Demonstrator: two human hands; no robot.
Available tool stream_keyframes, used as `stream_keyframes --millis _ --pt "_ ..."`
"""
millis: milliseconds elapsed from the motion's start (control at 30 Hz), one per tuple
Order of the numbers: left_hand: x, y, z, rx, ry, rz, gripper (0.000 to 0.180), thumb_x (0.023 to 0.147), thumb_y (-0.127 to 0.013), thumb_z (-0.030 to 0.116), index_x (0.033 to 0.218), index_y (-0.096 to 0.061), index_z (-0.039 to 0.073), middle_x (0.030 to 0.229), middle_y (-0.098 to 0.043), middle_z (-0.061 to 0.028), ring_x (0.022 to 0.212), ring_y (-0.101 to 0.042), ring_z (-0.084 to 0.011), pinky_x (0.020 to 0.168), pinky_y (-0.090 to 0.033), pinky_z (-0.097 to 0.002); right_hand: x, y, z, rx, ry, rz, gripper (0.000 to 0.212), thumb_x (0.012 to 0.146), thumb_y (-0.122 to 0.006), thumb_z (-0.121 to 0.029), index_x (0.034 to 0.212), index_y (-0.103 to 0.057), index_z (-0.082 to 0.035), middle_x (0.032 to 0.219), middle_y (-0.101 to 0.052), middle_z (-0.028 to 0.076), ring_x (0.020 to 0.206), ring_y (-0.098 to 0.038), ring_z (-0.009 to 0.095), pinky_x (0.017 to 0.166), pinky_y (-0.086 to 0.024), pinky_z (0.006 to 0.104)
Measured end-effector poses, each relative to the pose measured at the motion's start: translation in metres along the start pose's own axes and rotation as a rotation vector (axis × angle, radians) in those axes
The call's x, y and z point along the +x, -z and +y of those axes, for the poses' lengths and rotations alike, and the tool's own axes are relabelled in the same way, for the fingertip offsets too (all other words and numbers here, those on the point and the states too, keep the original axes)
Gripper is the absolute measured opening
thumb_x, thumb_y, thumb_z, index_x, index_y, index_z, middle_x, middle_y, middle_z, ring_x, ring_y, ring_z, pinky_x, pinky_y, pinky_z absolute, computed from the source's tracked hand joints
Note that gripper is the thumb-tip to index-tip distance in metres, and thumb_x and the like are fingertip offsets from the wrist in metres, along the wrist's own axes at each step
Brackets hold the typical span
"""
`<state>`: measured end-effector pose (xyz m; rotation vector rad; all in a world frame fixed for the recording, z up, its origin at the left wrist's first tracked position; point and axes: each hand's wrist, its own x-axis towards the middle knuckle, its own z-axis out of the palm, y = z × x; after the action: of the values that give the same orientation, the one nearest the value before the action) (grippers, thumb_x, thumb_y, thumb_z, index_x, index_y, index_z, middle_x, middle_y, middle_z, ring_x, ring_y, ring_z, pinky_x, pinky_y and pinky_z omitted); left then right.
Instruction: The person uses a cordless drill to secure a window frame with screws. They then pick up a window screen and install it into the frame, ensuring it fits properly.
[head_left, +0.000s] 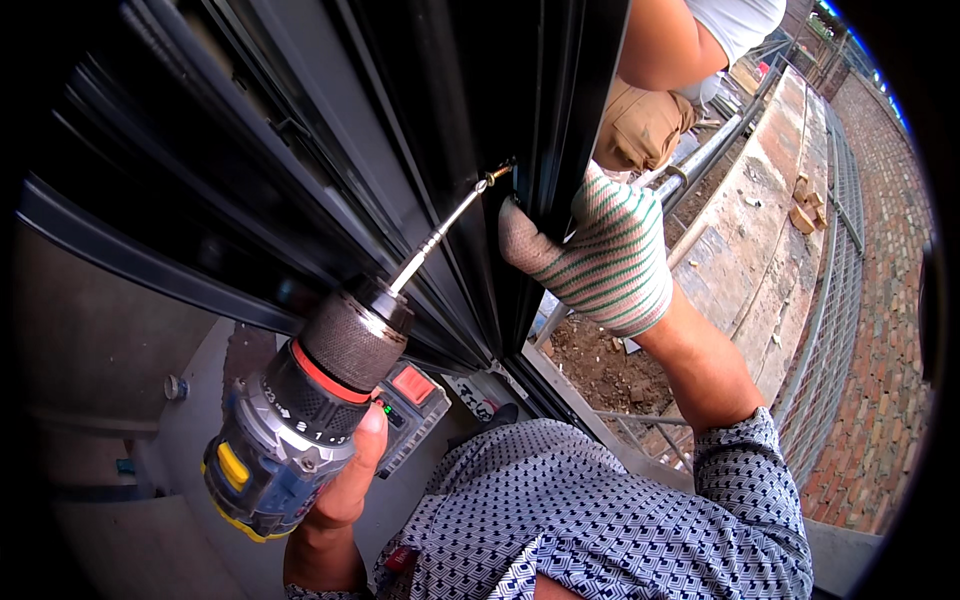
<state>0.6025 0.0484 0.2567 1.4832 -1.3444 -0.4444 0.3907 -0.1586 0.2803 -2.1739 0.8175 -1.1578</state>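
My bare left hand [350, 470] is closed round the grip of a cordless drill [310, 400] with a knurled chuck and a red ring. A long silver bit [435, 240] points up and right from the chuck. At the bit's end a brass-coloured screw [497, 174] meets the face of a black metal frame [480, 90]; how deep it sits I cannot tell. My right hand [610, 250], in a white glove with green stripes, grips the frame's edge just below the screw. Its thumb lies on the near face; the other fingers are partly hidden behind the edge.
Beyond the frame, another person's bent arm [665, 45] and brown-clad leg [640, 125] are close to my right hand. Metal tubes [700, 165], a plank walkway [770, 240] with broken bricks [805, 205], and wire mesh [835, 300] run along the right, above soil.
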Motion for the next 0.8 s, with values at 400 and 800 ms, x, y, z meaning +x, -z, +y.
stream_keyframes --millis 400,800 --pt "0.000 -0.002 0.007 0.130 -0.019 -0.007 0.029 0.089 -0.069 0.002 0.117 -0.066 -0.004 0.111 -0.071 -0.0159 0.095 -0.070 -0.0262 0.086 -0.056 -0.0368 -0.001 -0.002 0.002 0.014 0.000 0.017 0.028 0.090 -0.074 -0.022 0.109 -0.066 -0.003 0.078 -0.070 0.014 0.067 -0.070 0.025 0.065 -0.055 0.0342" --pt "-0.008 -0.001 0.011 0.214 -0.004 0.014 0.031 0.088 -0.072 0.002 0.117 -0.067 -0.005 0.110 -0.071 -0.0155 0.095 -0.069 -0.0273 0.089 -0.055 -0.0384 0.000 -0.007 0.011 -0.020 0.092 0.079 0.028 0.089 -0.075 -0.024 0.105 -0.067 -0.003 0.072 -0.067 0.014 0.062 -0.069 0.027 0.059 -0.054 0.0354"
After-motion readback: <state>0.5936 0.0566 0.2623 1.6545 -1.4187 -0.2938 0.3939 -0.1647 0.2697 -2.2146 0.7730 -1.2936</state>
